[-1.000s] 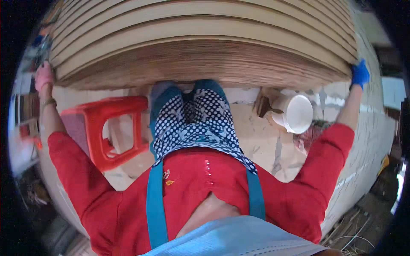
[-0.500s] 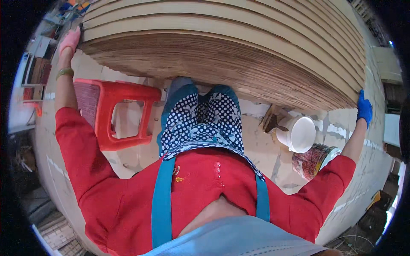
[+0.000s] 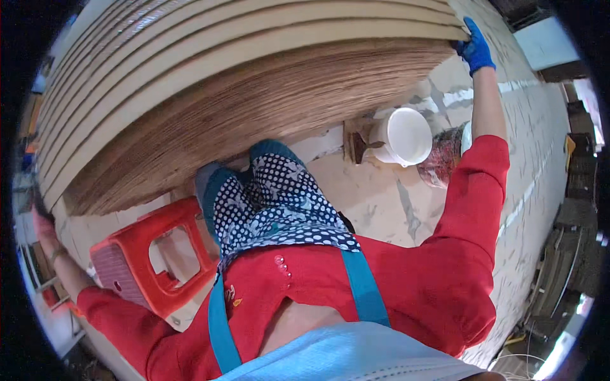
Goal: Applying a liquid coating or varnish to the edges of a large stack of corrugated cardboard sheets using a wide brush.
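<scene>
A large pale board with long parallel grooves lies on top of a tall stack of thin brown sheets in front of me. My right hand, in a blue glove, grips the board's right corner, its thumb stretched up along the edge. Out at the far left, my left hand, in a pink glove, is at the board's left corner. It is blurred near the picture's rim, and its fingers cannot be made out. Both arms are spread wide, and my legs stand close against the stack.
A red plastic stool stands to the left of my legs. On the right, a white bucket sits beside a wooden block and a colourful printed container. The floor is pale and stained. Dark clutter lines the right side.
The view has turned, so the stack now slants down to the left. My right hand appears higher and nearer the middle, my left hand lower; both remain at the board's corners.
</scene>
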`<action>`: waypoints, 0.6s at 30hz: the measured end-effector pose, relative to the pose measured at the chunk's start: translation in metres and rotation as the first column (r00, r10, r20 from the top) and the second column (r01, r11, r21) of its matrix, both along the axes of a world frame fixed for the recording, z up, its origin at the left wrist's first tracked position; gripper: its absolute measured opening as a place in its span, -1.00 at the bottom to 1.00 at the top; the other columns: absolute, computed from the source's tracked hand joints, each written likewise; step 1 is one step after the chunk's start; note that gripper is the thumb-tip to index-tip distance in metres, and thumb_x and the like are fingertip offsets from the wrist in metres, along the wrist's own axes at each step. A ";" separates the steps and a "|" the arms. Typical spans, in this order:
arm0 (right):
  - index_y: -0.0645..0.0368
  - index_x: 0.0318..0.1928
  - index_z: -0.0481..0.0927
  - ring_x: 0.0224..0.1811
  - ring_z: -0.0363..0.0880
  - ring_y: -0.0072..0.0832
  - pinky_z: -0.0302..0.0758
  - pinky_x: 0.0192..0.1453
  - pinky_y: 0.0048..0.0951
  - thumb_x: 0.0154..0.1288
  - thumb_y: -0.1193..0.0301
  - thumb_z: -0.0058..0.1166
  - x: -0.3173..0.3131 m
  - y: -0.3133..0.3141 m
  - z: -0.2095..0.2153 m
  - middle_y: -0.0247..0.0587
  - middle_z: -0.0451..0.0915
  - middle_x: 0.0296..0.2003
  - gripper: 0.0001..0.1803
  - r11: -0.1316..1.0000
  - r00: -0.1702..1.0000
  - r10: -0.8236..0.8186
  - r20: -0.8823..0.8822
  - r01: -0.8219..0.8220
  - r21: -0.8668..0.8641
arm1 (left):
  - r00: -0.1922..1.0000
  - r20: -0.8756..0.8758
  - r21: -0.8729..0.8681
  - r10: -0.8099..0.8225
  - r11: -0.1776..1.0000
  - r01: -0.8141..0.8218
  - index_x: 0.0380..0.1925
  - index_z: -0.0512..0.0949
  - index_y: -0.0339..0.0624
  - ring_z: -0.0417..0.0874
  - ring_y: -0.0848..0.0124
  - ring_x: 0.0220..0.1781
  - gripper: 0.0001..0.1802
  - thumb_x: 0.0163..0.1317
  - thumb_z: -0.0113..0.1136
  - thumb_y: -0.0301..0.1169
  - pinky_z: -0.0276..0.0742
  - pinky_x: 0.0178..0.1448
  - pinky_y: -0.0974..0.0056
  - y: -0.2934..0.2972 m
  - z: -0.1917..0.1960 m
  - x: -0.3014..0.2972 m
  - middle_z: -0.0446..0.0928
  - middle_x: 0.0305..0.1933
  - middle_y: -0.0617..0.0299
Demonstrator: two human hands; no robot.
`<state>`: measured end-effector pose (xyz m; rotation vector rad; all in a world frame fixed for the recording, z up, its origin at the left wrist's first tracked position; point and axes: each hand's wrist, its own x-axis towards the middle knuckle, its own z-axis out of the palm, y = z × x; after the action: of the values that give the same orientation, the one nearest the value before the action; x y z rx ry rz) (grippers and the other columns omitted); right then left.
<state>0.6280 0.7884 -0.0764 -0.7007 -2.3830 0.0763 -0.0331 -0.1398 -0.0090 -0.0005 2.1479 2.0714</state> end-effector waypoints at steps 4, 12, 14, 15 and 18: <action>0.18 0.01 0.28 -0.40 0.46 -0.47 0.41 -0.29 -0.44 0.06 0.40 -0.04 0.002 0.015 -0.010 -0.14 0.49 -0.38 -0.56 0.993 0.974 -0.005 -0.224 -0.022 -0.118 | 0.955 -0.293 -0.205 -0.048 0.979 -0.014 0.05 0.17 -0.25 0.24 0.29 0.10 -0.47 0.10 -0.16 -0.20 0.13 0.16 0.26 -0.012 -0.005 -0.001 0.22 0.09 0.11; 0.17 -0.16 0.39 -0.43 0.49 -0.25 0.42 -0.32 -0.36 0.08 0.32 -0.15 -0.039 -0.014 -0.020 0.00 0.50 -0.41 -0.70 0.917 0.917 -0.399 0.001 0.399 -0.019 | 0.710 -0.704 -0.642 -0.012 0.438 -0.630 -0.12 0.37 -0.31 0.43 0.26 -0.08 -0.58 0.16 -0.23 -0.23 0.30 -0.01 0.32 0.034 -0.068 0.022 0.41 -0.09 -0.01; 0.15 -0.21 0.41 -0.42 0.49 -0.18 0.42 -0.31 -0.34 0.08 0.32 -0.18 -0.060 -0.020 -0.020 0.05 0.50 -0.40 -0.72 0.762 0.733 -0.617 0.285 0.466 0.451 | 0.741 -0.671 -0.710 -0.028 0.313 -0.631 -0.15 0.38 -0.35 0.45 0.23 -0.12 -0.55 0.16 -0.24 -0.19 0.31 -0.05 0.29 0.012 -0.060 0.009 0.42 -0.13 -0.05; 0.14 -0.25 0.42 -0.40 0.48 -0.14 0.41 -0.30 -0.30 0.08 0.32 -0.21 -0.074 -0.018 -0.019 0.07 0.49 -0.40 -0.75 0.775 0.763 -0.615 0.201 0.537 0.333 | 0.775 -0.631 -0.767 -0.043 0.189 -0.613 -0.18 0.38 -0.38 0.47 0.20 -0.17 -0.52 0.16 -0.26 -0.15 0.33 -0.10 0.26 -0.007 -0.052 0.000 0.43 -0.18 -0.09; 0.13 -0.34 0.45 -0.37 0.45 -0.04 0.40 -0.29 -0.24 0.08 0.32 -0.26 -0.075 -0.009 -0.015 0.12 0.48 -0.40 -0.77 0.746 0.747 -0.664 0.041 0.658 0.098 | 0.858 -0.479 -0.812 0.184 0.279 -0.513 -0.27 0.41 -0.45 0.47 0.09 -0.21 -0.41 0.10 -0.23 -0.03 0.32 -0.15 0.16 0.049 -0.052 0.003 0.43 -0.21 -0.14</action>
<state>0.5535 0.7797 -0.0919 -1.4929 -2.0450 -0.3513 -0.0298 -0.0905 -0.0606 -0.3656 3.4713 0.5820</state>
